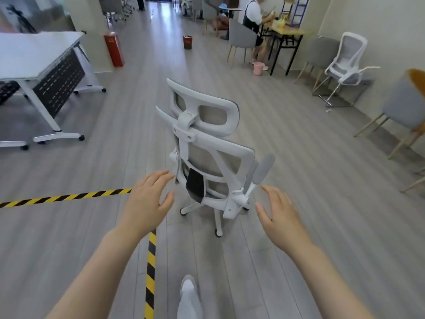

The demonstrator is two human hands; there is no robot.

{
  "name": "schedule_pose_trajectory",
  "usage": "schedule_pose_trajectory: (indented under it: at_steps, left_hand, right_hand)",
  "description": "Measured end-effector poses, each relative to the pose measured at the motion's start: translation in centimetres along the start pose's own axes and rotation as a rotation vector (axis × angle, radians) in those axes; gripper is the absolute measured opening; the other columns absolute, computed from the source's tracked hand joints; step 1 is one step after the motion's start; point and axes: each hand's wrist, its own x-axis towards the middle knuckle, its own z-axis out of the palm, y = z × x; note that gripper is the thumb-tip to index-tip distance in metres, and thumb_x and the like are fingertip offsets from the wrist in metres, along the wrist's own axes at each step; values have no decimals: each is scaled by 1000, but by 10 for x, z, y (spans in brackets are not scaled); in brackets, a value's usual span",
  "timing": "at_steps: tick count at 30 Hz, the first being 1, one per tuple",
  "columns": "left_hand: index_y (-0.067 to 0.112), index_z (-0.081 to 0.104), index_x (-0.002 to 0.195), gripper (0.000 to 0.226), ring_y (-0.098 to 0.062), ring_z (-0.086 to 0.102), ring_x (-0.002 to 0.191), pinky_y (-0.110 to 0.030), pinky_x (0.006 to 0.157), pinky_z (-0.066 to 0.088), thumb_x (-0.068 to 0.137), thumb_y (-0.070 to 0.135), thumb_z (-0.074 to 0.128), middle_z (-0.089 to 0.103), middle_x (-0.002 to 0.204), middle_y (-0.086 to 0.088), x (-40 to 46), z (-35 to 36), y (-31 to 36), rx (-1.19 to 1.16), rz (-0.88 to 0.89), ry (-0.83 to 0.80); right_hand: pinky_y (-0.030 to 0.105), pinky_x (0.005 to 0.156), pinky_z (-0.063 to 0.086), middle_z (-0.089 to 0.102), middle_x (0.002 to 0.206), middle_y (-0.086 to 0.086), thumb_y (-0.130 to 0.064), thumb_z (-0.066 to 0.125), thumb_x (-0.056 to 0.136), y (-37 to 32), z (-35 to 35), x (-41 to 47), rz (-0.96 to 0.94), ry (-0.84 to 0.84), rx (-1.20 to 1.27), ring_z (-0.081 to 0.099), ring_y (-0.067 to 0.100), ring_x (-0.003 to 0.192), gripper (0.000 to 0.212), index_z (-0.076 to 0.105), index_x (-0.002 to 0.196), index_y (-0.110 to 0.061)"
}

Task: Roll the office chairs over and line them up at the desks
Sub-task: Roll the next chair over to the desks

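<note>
Flanking the office chair [207,157], both hands [149,199] hover relaxed, apart.

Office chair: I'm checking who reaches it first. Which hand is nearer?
Left. The left hand has fingertips almost at the office chair's backrest edge; the right hand hangs apart, beside the folded armrest.

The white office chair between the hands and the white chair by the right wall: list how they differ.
The office chair between the hands has a headrest; the wall chair has none. The office chair stands on a castered star base in the open floor; the wall chair rests on a bent metal sled frame against the wall. The office chair shows its back; the wall chair shows its front. Both have white frames and grey mesh.
</note>
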Motion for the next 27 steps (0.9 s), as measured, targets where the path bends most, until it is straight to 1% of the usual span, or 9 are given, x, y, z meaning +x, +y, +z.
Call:
schedule_pose_trajectory:
  at_steps: [5, 10, 13, 15, 18, 20, 23, 25, 27]
  left_hand:
    - [22, 40, 147, 50, -17, 32, 142, -34, 116, 23, 99, 32, 48, 40, 153, 2, 104, 13, -25, -50, -60, 20]
    - [24, 26, 153, 57, -13, 20, 147, -32, 117, 17, 101, 37, 43, 25, 161, 4, 229, 3, -47, -188, -83, 85]
    - [25, 28, 153, 52, -11, 19, 148, -28, 116, 14, 104, 43, 34, 24, 161, 5, 300, -5, -63, -239, -34, 145]
    - [25, 36, 149, 52, -11, 21, 147, -29, 115, 15, 103, 47, 28, 28, 159, 5, 341, -3, -75, -251, -13, 153]
    - [29, 53, 136, 49, -9, 27, 144, -28, 115, 17, 102, 49, 25, 38, 151, 12, 386, 7, -90, -249, 2, 96]
    - [34, 62, 114, 36, -1, 38, 132, -23, 110, 26, 102, 44, 30, 50, 133, 21, 402, 15, -95, -309, 12, 105]
    - [24, 68, 85, 38, 1, 46, 119, -15, 100, 33, 99, 31, 33, 61, 102, 10, 409, 22, -96, -382, -16, 233]
    - [16, 68, 77, 41, 9, 45, 115, -6, 94, 30, 98, 24, 34, 60, 98, 3, 405, 24, -94, -408, -57, 297]
    - [16, 67, 71, 42, 13, 43, 112, -4, 92, 30, 97, 23, 34, 58, 96, 2, 400, 24, -93, -405, -82, 330]
  right_hand:
    - [36, 116, 28, 38, 149, -4, -38, 45, 99, -12, 4, 115, -64, 18, 68, 32, 16, 139, 53, 32, 148, -23]
    - [29, 117, 24, 32, 152, -9, -41, 42, 101, -48, -3, 234, -99, 91, 191, 27, 8, 141, 55, 26, 151, -24]
    - [22, 111, 25, 37, 139, -16, -40, 40, 102, -66, -2, 291, -130, 118, 323, 33, 2, 133, 50, 31, 149, -25]
    - [21, 105, 33, 43, 130, -20, -42, 37, 102, -70, 4, 320, -166, 74, 362, 42, 2, 123, 42, 41, 142, -29]
    - [13, 77, 39, 58, 98, -23, -45, 37, 100, -65, 10, 348, -279, 100, 326, 55, 2, 93, 29, 60, 111, -32]
    - [11, 65, 37, 61, 79, -20, -43, 39, 97, -59, 13, 361, -336, 154, 353, 57, 4, 77, 32, 66, 93, -26]
    - [24, 59, 47, 66, 72, -11, -32, 45, 94, -52, 21, 376, -454, 225, 408, 61, 5, 67, 33, 71, 80, -15]
    - [32, 56, 49, 67, 69, -5, -24, 47, 91, -50, 29, 384, -550, 261, 455, 62, 11, 63, 32, 71, 75, -10]
    - [34, 52, 46, 64, 65, -2, -20, 46, 89, -47, 34, 390, -605, 271, 502, 60, 15, 59, 32, 70, 71, -8]
